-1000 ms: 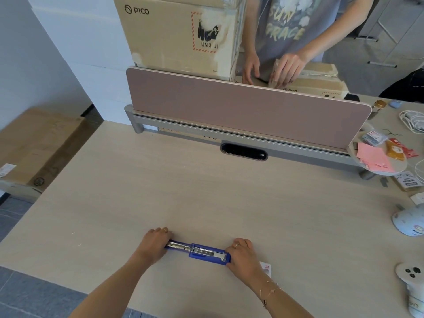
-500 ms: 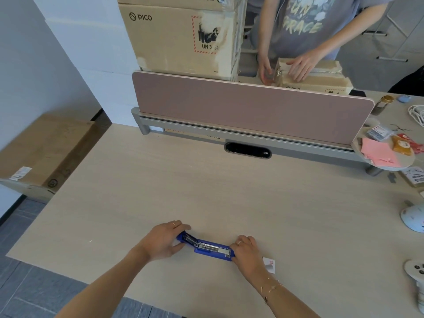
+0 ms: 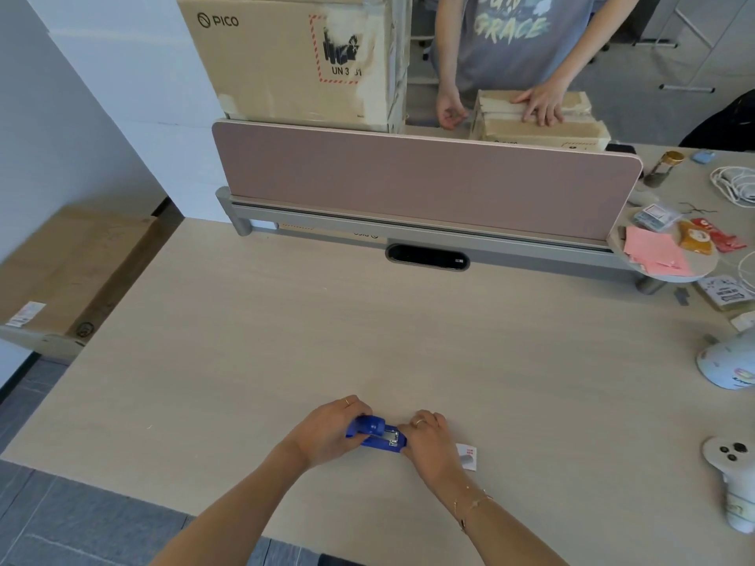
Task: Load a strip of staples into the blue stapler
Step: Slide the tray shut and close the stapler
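The blue stapler [image 3: 376,434] lies on the light wooden desk [image 3: 367,341] near its front edge, between my two hands. Its blue top arm is folded most of the way down over the base, with a short stretch of the metal staple channel still showing. My left hand [image 3: 327,433] grips the top arm at the stapler's left end. My right hand [image 3: 427,441] holds the right end of the base against the desk. A small white staple box [image 3: 469,456] with red print lies just right of my right wrist.
A pink divider panel [image 3: 425,177] crosses the desk's far side, with cardboard boxes [image 3: 294,55] behind it and another person's hands [image 3: 539,104] on a box. White devices [image 3: 731,475] and small clutter [image 3: 670,247] sit along the right. The desk's left edge drops to the floor.
My left hand has swung the stapler's top arm from fully laid open over towards the base, so the stapler now looks much shorter. My right hand stayed on the base.
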Available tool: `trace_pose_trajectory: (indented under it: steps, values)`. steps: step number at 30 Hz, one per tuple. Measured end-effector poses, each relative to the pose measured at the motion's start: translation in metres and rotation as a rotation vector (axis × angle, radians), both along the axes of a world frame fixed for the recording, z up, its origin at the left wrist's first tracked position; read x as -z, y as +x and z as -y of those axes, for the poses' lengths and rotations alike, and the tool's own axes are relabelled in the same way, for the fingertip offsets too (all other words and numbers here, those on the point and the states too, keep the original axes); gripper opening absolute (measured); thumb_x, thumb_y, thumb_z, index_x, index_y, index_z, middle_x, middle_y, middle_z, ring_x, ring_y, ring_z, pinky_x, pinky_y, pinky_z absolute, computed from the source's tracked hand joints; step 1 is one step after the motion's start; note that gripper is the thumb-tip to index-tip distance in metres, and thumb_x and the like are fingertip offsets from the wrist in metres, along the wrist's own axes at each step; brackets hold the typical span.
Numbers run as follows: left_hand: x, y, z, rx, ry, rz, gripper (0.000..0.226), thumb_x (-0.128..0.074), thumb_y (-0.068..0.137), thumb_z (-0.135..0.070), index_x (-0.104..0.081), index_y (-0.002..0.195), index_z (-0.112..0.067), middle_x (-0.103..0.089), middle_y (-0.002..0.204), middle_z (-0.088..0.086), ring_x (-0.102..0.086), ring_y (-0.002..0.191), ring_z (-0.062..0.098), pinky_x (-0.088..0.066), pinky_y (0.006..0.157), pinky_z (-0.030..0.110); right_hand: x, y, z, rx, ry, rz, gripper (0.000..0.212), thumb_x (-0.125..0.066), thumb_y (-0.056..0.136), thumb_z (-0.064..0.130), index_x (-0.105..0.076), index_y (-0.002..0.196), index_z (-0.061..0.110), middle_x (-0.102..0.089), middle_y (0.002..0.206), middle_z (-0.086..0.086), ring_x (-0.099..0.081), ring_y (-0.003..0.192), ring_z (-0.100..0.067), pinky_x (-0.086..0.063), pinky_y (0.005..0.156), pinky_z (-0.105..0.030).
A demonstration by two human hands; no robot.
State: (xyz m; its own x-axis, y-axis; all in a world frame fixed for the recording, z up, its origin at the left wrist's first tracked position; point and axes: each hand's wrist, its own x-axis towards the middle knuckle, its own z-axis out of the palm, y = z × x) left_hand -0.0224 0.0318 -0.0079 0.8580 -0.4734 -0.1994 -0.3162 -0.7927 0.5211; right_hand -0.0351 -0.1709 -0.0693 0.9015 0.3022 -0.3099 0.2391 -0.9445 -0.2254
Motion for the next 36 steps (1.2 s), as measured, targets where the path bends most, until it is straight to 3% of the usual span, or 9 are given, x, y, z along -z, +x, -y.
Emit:
trace_pose_trajectory:
  steps: [6, 11, 16, 20, 24, 28, 36]
  values:
    - [0.008, 0.002, 0.011, 0.01, 0.039, -0.032, 0.027, -0.062, 0.082, -0.02, -0.057, 0.108, -0.017, -0.06, 0.108, 0.002, -0.058, 0.092, 0.02, -0.046, 0.077, 0.025, 0.002, -0.008, 0.001, 0.066, 0.059, 0.02, 0.027, -0.088, 0.041, 0.021, -0.066, 0.057, 0.027, -0.058, 0.052, 0.007, -0.057, 0.058, -0.015, -0.027, 0.062, -0.026]
    - [0.011, 0.004, 0.024, 0.088, 0.14, -0.042, 0.031, -0.06, 0.082, -0.02, -0.056, 0.112, -0.016, -0.058, 0.112, 0.004, -0.056, 0.097, 0.021, -0.045, 0.076, 0.027, 0.007, -0.016, 0.005, 0.07, 0.139, 0.051, 0.034, -0.088, 0.043, 0.017, -0.071, 0.07, 0.028, -0.062, 0.062, 0.009, -0.061, 0.065, -0.014, -0.044, 0.064, -0.022]
    - [0.016, 0.002, 0.03, 0.074, 0.174, -0.02, 0.028, -0.059, 0.082, -0.019, -0.057, 0.11, -0.015, -0.059, 0.109, 0.006, -0.055, 0.097, 0.022, -0.042, 0.071, 0.028, 0.005, -0.017, 0.008, 0.03, 0.134, 0.078, 0.032, -0.088, 0.044, 0.022, -0.07, 0.07, 0.028, -0.064, 0.064, 0.01, -0.062, 0.069, -0.013, -0.047, 0.064, -0.022]
    - [0.02, -0.001, 0.04, -0.007, 0.166, 0.011, 0.022, -0.058, 0.08, -0.017, -0.058, 0.102, -0.015, -0.061, 0.102, 0.005, -0.055, 0.095, 0.022, -0.04, 0.066, 0.027, -0.001, -0.014, 0.01, 0.026, 0.14, 0.073, 0.031, -0.088, 0.046, 0.023, -0.07, 0.071, 0.026, -0.068, 0.064, 0.009, -0.067, 0.08, -0.017, -0.05, 0.075, -0.023]
    - [0.019, 0.002, 0.041, -0.02, 0.154, -0.002, 0.021, -0.058, 0.08, -0.019, -0.058, 0.101, -0.02, -0.061, 0.1, 0.001, -0.056, 0.093, 0.019, -0.048, 0.07, 0.031, -0.009, -0.007, 0.013, 0.047, 0.269, 0.061, 0.031, -0.071, 0.074, 0.013, -0.065, 0.104, 0.006, -0.071, 0.095, -0.013, -0.056, 0.108, -0.034, -0.04, 0.094, -0.039]
    - [0.019, 0.004, 0.03, -0.019, 0.153, -0.032, 0.024, -0.06, 0.08, -0.022, -0.059, 0.104, -0.023, -0.062, 0.102, -0.001, -0.057, 0.094, 0.018, -0.048, 0.072, 0.03, -0.021, -0.004, 0.011, 0.018, 0.305, 0.041, 0.04, -0.06, 0.088, 0.022, -0.052, 0.124, 0.008, -0.061, 0.117, -0.013, -0.04, 0.122, -0.027, -0.027, 0.101, -0.032]
    - [0.017, 0.009, 0.019, -0.033, 0.231, -0.072, 0.024, -0.059, 0.082, -0.023, -0.058, 0.106, -0.023, -0.062, 0.105, -0.002, -0.058, 0.093, 0.018, -0.044, 0.073, 0.026, -0.03, 0.0, 0.004, -0.022, 0.294, 0.084, 0.026, -0.061, 0.085, 0.016, -0.061, 0.107, 0.002, -0.065, 0.103, -0.016, -0.046, 0.11, -0.03, -0.035, 0.093, -0.034]
